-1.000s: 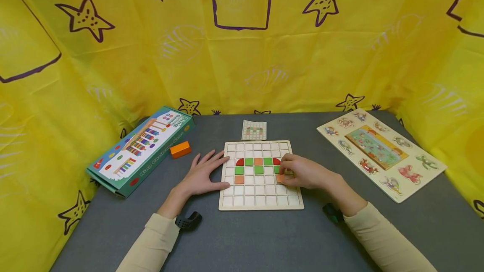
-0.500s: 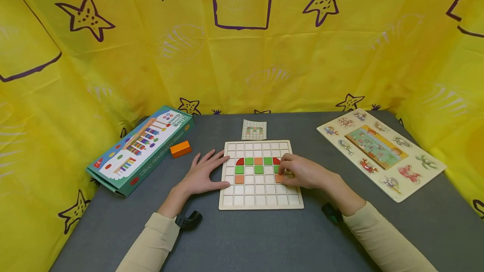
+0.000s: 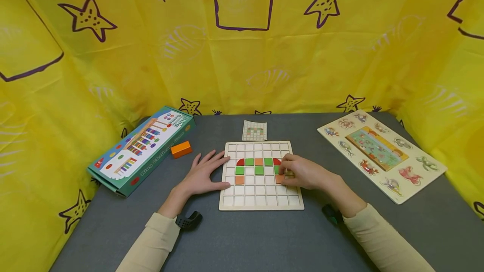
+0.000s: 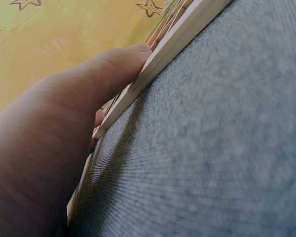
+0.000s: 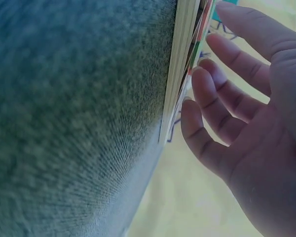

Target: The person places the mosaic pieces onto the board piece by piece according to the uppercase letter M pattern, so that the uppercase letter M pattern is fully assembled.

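Note:
A pale wooden grid board (image 3: 261, 200) lies flat before me, bearing several coloured tiles. My left hand (image 3: 202, 175) has its fingers spread, with fingertips and thumb on the board's left edge; the left wrist view shows the thumb (image 4: 113, 69) against that edge. Over the right side is my right hand (image 3: 304, 172), its fingers loosely bent. Its thumb and fingertips are at a green tile (image 3: 277, 170) and an orange tile (image 3: 279, 179), partly covering both. In the right wrist view its fingers (image 5: 209, 103) are apart, with nothing visibly pinched.
Behind the board lies a small pattern card (image 3: 255, 131). At left are a green game box (image 3: 141, 150) and an orange block (image 3: 181, 149). A sea-animal puzzle board (image 3: 382, 154) is at right. Yellow cloth (image 3: 242, 70) hangs behind the dark table (image 3: 242, 242).

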Demonstrator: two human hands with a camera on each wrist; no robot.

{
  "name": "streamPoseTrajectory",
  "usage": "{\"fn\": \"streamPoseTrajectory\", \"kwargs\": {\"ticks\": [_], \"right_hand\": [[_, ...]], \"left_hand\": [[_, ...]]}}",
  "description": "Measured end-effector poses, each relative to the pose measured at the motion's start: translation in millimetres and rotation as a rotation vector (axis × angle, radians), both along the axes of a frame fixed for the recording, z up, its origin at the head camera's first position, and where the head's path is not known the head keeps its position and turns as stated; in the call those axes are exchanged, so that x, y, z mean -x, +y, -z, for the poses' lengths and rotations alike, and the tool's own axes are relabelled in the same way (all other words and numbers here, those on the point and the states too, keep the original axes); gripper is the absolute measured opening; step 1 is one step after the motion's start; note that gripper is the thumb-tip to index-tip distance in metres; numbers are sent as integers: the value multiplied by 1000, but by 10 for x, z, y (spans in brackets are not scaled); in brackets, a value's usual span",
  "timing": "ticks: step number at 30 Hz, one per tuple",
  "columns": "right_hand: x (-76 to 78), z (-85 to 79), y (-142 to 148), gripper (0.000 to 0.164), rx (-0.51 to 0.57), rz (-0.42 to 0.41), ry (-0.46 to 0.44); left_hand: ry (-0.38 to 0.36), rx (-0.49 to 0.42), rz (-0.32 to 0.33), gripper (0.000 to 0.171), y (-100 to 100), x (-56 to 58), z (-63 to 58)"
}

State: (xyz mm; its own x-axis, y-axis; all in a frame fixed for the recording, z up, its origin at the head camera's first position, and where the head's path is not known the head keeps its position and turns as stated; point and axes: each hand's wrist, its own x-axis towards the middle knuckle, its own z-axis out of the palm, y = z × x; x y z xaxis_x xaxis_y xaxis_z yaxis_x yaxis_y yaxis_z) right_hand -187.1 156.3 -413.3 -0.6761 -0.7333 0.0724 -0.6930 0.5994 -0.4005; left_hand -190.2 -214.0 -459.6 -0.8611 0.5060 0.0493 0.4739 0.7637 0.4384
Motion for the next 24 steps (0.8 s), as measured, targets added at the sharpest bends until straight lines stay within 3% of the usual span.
{"fn": "streamPoseTrajectory", "kwargs": {"ticks": [10, 24], "right_hand": [[5, -61, 125, 29, 72, 86, -64], [50, -15, 254, 40, 160, 182, -17]], "left_hand": [[-2, -4, 5, 90, 20, 12, 6], [-29, -54, -21, 90, -30, -17, -83]]}}
